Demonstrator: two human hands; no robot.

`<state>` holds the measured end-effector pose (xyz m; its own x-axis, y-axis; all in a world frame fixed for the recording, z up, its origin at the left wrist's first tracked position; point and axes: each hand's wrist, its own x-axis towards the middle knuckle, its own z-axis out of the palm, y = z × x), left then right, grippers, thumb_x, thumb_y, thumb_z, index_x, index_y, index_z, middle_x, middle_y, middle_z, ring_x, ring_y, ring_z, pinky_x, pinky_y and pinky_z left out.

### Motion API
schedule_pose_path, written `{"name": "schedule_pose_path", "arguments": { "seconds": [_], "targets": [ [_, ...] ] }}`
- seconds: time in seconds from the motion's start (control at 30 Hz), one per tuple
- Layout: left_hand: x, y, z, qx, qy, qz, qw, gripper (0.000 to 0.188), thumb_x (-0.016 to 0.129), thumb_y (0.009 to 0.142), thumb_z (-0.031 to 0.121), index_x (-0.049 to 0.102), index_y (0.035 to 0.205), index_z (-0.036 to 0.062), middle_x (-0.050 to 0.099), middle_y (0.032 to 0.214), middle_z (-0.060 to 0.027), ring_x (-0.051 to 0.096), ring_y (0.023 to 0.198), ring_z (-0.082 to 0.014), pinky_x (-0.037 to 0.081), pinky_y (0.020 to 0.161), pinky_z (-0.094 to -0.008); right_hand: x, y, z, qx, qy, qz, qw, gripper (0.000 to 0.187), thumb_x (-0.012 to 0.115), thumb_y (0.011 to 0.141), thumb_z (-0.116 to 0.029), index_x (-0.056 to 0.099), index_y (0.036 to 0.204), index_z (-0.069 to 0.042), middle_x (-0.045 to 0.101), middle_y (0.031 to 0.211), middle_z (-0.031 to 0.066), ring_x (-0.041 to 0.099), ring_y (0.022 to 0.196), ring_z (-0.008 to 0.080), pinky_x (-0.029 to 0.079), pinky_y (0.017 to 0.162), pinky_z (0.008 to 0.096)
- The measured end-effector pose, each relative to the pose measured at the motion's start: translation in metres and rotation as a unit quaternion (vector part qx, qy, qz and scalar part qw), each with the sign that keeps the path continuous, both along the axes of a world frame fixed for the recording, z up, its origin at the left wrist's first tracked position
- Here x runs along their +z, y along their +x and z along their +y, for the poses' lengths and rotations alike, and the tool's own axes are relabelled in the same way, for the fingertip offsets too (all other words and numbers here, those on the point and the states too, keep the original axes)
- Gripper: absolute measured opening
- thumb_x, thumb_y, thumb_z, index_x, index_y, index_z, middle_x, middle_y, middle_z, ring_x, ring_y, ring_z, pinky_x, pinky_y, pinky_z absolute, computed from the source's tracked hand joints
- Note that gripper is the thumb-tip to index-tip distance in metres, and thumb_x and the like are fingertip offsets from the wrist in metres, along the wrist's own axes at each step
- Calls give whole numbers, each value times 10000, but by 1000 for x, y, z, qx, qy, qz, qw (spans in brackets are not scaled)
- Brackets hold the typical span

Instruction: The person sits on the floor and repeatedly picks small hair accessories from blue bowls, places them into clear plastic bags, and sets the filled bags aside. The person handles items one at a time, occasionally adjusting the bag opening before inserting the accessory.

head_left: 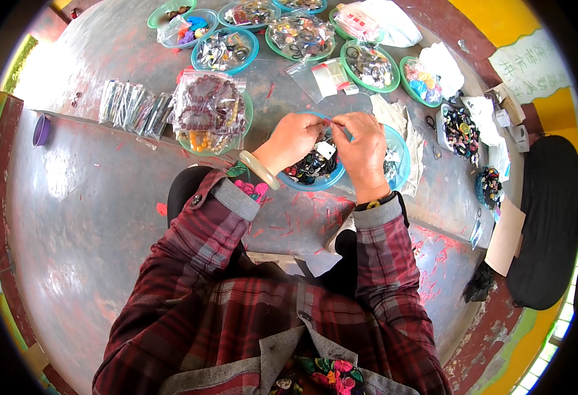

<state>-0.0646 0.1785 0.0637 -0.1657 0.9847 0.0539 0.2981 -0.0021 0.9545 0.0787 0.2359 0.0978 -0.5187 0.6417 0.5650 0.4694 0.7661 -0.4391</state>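
My left hand point(295, 140) and my right hand point(363, 149) meet with their fingers pinched close together. A small reddish bit shows between the fingertips, too small to name. Beneath them stands a blue basin point(315, 187) with black cords and small colourful pieces in it. A white tag point(326, 150) shows between my hands, above the cords; I cannot tell whether it hangs from my fingers. Just right of my right hand, partly behind it, is a second blue basin point(404, 158) with small packets. A pale bangle point(259, 170) circles my left wrist.
Bead strings in clear bags point(210, 108) lie on a green basin at left, beside a row of slim packets point(134, 108). Several basins of bagged goods point(300, 36) line the far side. A white tray of trinkets point(460, 131) stands right. Red scraps point(434, 270) litter the floor.
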Motion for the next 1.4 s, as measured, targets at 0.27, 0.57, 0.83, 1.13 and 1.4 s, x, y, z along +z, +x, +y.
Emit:
{"name": "schedule_pose_path", "arguments": {
  "seconds": [0.27,0.57,0.83,1.13,1.4],
  "targets": [
    [11,4,-2,-10,16,71,997,201,520,832,142,633,961,38,628,805,-177,620,710,-292,471,643,-340,0,-4,-6,10,43,-24,999,77,636,693,-96,656,767,-93,604,770,26,561,770,232,392,708,356],
    [7,8,-5,-7,55,157,986,158,492,807,110,612,875,33,594,807,-215,563,781,-403,446,642,-439,-2,-5,-6,23,67,-46,996,52,631,666,-82,629,718,-83,580,733,31,551,747,238,397,695,359],
    [3,9,-4,-7,63,151,986,153,502,804,102,617,884,41,590,813,-219,563,776,-402,448,641,-429,-5,-6,-5,5,60,-28,998,78,628,614,-70,607,688,-87,577,724,40,547,733,247,397,671,357],
    [7,10,-3,8,83,73,994,147,517,831,101,626,904,34,555,752,-231,565,672,-370,445,585,-366,-12,-3,4,2,-104,76,992,41,633,642,-33,620,672,-58,602,713,64,566,700,263,447,616,347],
    [5,6,-1,3,60,109,992,150,539,838,134,627,909,35,554,711,-204,552,608,-329,438,561,-335,-11,-3,5,11,-153,93,984,42,641,655,-31,628,693,-44,608,714,74,581,678,223,462,611,311]
  ]
}}
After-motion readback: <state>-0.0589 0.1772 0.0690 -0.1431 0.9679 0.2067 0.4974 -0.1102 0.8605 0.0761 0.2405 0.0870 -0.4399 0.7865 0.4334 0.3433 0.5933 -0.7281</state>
